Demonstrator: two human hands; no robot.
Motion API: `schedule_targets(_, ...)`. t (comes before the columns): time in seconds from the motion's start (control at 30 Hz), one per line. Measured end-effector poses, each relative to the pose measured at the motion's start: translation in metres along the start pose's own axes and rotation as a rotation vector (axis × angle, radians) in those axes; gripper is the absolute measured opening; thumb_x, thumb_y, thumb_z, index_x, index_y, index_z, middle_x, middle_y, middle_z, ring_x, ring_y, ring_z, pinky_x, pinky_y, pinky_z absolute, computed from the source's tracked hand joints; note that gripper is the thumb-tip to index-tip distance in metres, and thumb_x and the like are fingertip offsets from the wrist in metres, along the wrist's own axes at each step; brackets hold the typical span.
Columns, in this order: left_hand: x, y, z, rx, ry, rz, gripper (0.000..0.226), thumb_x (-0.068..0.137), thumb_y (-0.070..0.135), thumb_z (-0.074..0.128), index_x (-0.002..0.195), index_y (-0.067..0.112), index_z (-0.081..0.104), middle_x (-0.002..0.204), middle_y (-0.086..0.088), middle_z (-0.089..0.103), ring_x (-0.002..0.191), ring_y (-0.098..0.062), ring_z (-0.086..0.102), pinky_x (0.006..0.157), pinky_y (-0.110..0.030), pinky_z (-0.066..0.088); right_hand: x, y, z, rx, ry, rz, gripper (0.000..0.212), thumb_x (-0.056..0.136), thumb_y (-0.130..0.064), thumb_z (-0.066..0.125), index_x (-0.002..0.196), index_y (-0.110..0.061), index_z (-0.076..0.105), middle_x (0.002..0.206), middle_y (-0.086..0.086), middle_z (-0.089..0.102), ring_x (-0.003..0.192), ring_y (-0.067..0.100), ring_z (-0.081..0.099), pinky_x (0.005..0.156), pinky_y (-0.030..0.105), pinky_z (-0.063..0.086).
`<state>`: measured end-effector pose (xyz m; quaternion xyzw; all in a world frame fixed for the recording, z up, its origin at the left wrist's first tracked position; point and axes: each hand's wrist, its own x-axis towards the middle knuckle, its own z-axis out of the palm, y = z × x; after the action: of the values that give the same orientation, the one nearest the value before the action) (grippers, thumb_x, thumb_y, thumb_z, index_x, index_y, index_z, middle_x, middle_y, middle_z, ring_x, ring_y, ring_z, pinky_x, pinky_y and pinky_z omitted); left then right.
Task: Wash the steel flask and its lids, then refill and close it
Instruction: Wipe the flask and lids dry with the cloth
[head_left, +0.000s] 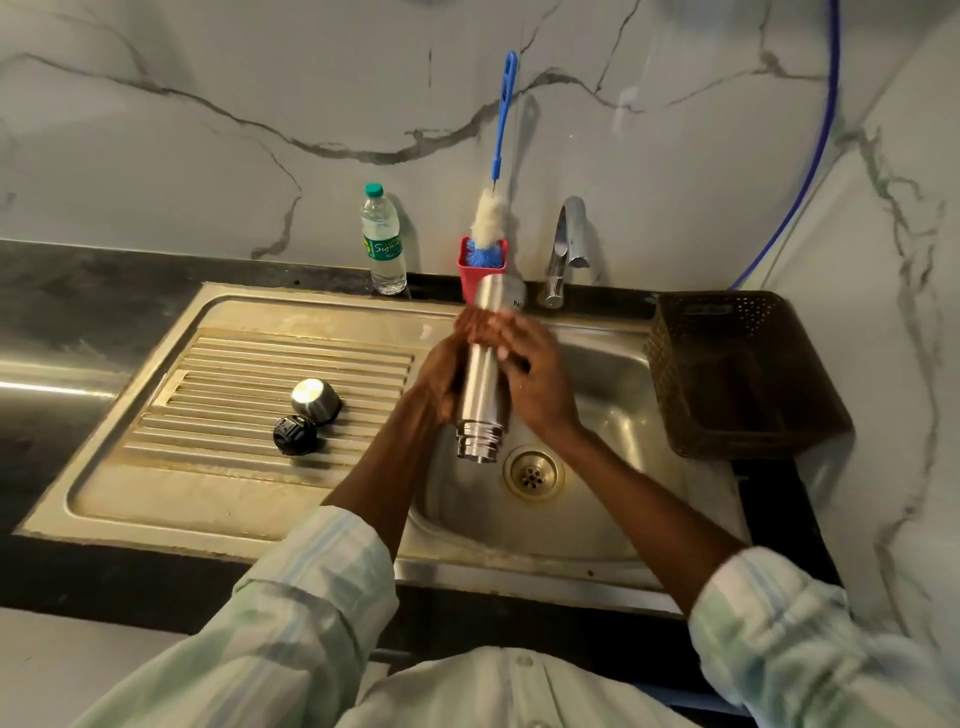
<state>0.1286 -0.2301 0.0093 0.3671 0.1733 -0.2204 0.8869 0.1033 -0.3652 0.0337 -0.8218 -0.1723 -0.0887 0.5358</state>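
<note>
Head view gives us the steel flask (483, 384) held mouth-down over the sink basin (613, 415), its threaded neck pointing toward six o'clock just above and to the nine o'clock side of the drain (533, 473), its base tipped away toward twelve. We see both hands on it. The left hand (441, 374) wraps the body from the nine o'clock side, its grip curled round the steel with the fingers blurred near the upper part. The right hand (530, 379) comes in from three o'clock, fingers bent over the barrel, its grip also closed on the flask. We cannot tell how firmly either hand presses.

On the ribbed drainboard (234, 384), at nine o'clock from the flask and well apart from it, lie the two lids: the steel cap (314, 397) sits upside down with its flat top shining, and the black inner lid (294, 435) rests just beside it toward seven o'clock.

At twelve o'clock, behind the flask's base, we find a red holder (470, 275) carrying a bottle brush (493, 208) with a blue handle. A plastic water bottle (383, 241) stands at its nine o'clock side on the desk (78, 291), the tap (566, 249) at its three o'clock. A dark basket (737, 374) sits at three o'clock from the basin.
</note>
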Motion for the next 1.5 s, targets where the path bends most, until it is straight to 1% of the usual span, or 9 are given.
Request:
schedule_targets(0.2,-0.01,-0.003,0.025,-0.032,-0.101,0.074,0.074,0.085,0.052,0.067,0.142,0.009,0.049,0.112,-0.018,0.067,0.096,-0.029,0.068,0.086,-0.043,0.058,0.071,-0.006,-0.016,0.098,0.052,0.15,0.037,0.099,-0.012,0.053,0.136,-0.013,0.057,0.142,0.004,0.053,0.128,0.016,0.05,0.108,0.027,0.04)
schedule_targets(0.4,-0.002,0.013,0.008,-0.091,0.069,0.086,0.074,0.089,0.045,0.062,0.141,-0.002,0.042,0.083,-0.018,0.069,0.07,-0.023,0.07,0.061,-0.032,0.059,-0.025,0.003,0.002,0.141,-0.042,0.062,0.042,0.098,-0.011,0.052,0.139,-0.018,0.052,0.145,-0.005,0.049,0.132,0.01,0.047,0.11,0.04,0.042)
schedule_targets(0.5,0.006,0.013,-0.008,-0.049,0.085,0.049,0.082,0.091,0.057,0.057,0.15,0.004,0.037,0.103,-0.018,0.063,0.082,-0.026,0.066,0.068,-0.037,0.059,-0.058,0.003,0.007,0.097,-0.054,-0.069,0.04,0.097,-0.01,0.052,0.137,-0.012,0.056,0.145,0.0,0.05,0.135,0.012,0.044,0.111,0.027,0.039)
schedule_targets(0.6,0.003,0.004,-0.004,-0.09,-0.004,-0.008,0.052,0.1,0.048,0.045,0.119,0.0,0.057,0.085,-0.012,0.067,0.068,-0.022,0.067,0.062,-0.03,0.059,-0.016,-0.002,0.003,0.093,0.01,0.013,0.04,0.098,-0.006,0.052,0.137,-0.013,0.054,0.146,0.002,0.047,0.132,0.005,0.041,0.107,0.01,0.035)
schedule_targets(0.73,-0.006,-0.003,0.01,-0.024,-0.063,0.006,0.05,0.097,0.048,0.05,0.12,0.006,0.061,0.1,-0.015,0.069,0.081,-0.026,0.069,0.077,-0.037,0.058,0.061,-0.001,-0.013,0.11,0.135,0.166,0.036,0.099,-0.012,0.051,0.134,-0.016,0.058,0.138,0.002,0.055,0.124,0.013,0.05,0.108,0.035,0.044)
schedule_targets(0.83,-0.008,-0.002,0.025,-0.048,-0.057,0.052,0.071,0.088,0.053,0.065,0.139,0.006,0.051,0.113,-0.017,0.064,0.097,-0.03,0.066,0.088,-0.042,0.056,0.073,0.0,-0.017,0.098,0.038,0.183,0.036,0.099,-0.011,0.052,0.134,-0.015,0.058,0.136,0.003,0.058,0.114,0.008,0.053,0.091,0.008,0.045)
schedule_targets(1.23,0.009,0.001,-0.012,-0.203,0.4,0.259,0.071,0.085,0.055,0.065,0.134,0.006,0.048,0.105,-0.019,0.061,0.092,-0.031,0.063,0.073,-0.041,0.055,-0.059,0.02,0.007,-0.159,-0.049,-0.196,0.046,0.088,0.003,0.058,0.132,-0.009,0.061,0.139,0.005,0.056,0.13,0.02,0.046,0.112,0.025,0.033)
schedule_targets(1.4,0.01,0.001,-0.01,-0.345,0.308,0.305,0.067,0.086,0.052,0.062,0.128,0.001,0.053,0.087,-0.017,0.066,0.078,-0.033,0.067,0.076,-0.042,0.058,-0.028,0.015,0.004,0.628,0.112,0.588,0.031,0.096,-0.005,0.052,0.122,-0.013,0.068,0.113,0.011,0.072,0.101,0.026,0.067,0.081,0.033,0.054)
schedule_targets(1.5,0.011,0.002,-0.002,-0.339,0.265,0.408,0.078,0.08,0.055,0.072,0.132,0.003,0.045,0.093,-0.018,0.063,0.083,-0.032,0.066,0.082,-0.045,0.058,-0.032,0.002,0.006,0.62,0.191,0.554,0.034,0.099,-0.007,0.051,0.13,-0.014,0.063,0.117,0.002,0.071,0.105,0.018,0.068,0.085,0.03,0.056)
